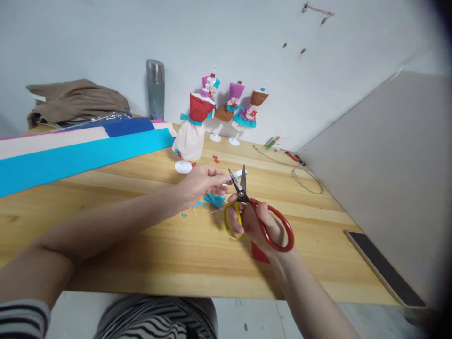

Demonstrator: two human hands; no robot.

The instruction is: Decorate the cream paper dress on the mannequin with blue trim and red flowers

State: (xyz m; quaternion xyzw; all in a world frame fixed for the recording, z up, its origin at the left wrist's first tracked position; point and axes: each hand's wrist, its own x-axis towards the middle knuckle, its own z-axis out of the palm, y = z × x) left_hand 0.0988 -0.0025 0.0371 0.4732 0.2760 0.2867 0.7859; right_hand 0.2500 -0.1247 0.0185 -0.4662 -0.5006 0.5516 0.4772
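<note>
Two grips are at work near the centre of the frame. My left grip (pixel 206 182) has thumb and fingertips pinched together on a narrow white strip (pixel 238 175), probably so that it holds steady while its far part lies out toward the blades. My right grip (pixel 259 222) is closed around the scissors (pixel 242 195), thumb in the red loop and fingers at the yellow one; the loops are spread, so the blades stand apart, pointing toward the top of the frame. The strip shows in the gap between them, though I cannot tell whether either blade touches it. I hold all this over the middle of the tabletop (pixel 141 254), above a small heap of turquoise scraps (pixel 214 201), which seems a handy place for offcuts to land. Just beyond, a dressed stand (pixel 202 110) with a red bodice and cream skirt rests upright on its round white base, within easy reach, I judge; three more dressed stands (pixel 236 89) sit behind it toward the wall, likely out of my elbows' way. Long lengths of turquoise cloth (pixel 88 157) lie flat at the left of the frame, perhaps so they don't crease, and small red flowers (pixel 215 159) lie near the front stand's base.
</note>
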